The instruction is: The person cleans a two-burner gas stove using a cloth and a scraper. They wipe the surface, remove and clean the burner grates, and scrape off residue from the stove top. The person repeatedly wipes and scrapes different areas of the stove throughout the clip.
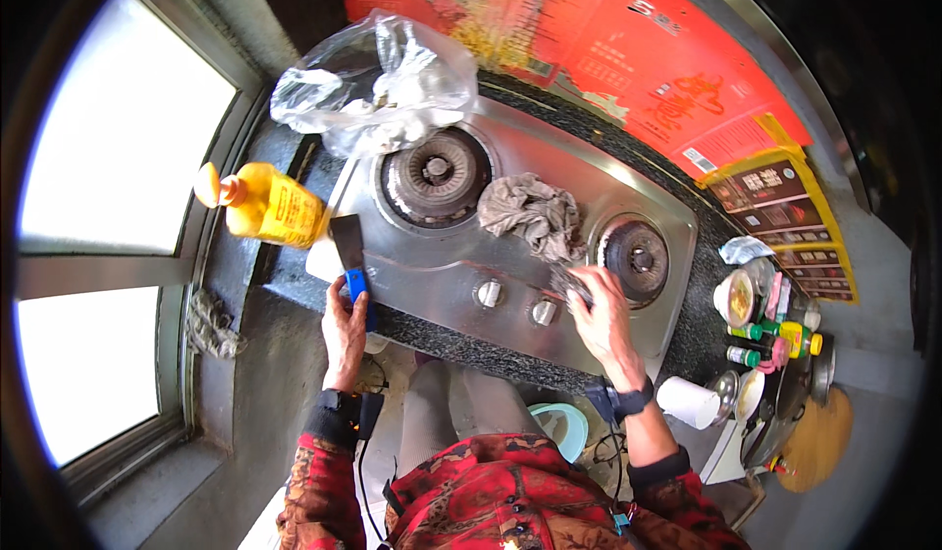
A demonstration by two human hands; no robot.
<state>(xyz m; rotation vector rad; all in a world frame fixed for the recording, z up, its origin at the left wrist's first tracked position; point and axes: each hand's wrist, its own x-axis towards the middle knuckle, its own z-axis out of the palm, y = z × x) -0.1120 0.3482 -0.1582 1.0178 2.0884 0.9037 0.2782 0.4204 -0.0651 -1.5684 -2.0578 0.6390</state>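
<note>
My left hand (344, 333) grips the blue handle of a putty-knife scraper (348, 244) at the front left corner of a stainless steel gas hob (434, 270). Its dark blade points away from me. In my right hand (605, 322) is a dark scouring pad (572, 285), apparently steel wool, held against the hob just left of the right burner (634, 255). A crumpled grey rag (531, 215) lies between the two burners, close beyond the pad. Two control knobs, the left knob (489, 294) and the right knob (544, 312), sit left of my right hand.
A yellow pump bottle (272, 205) stands at the hob's left edge. A clear plastic bag (383, 86) overhangs the left burner (436, 171). Bottles (798, 340), bowls and a white cup (688, 403) crowd the right. Red cardboard (589, 42) lines the back. Below stands a light-blue basin (563, 428).
</note>
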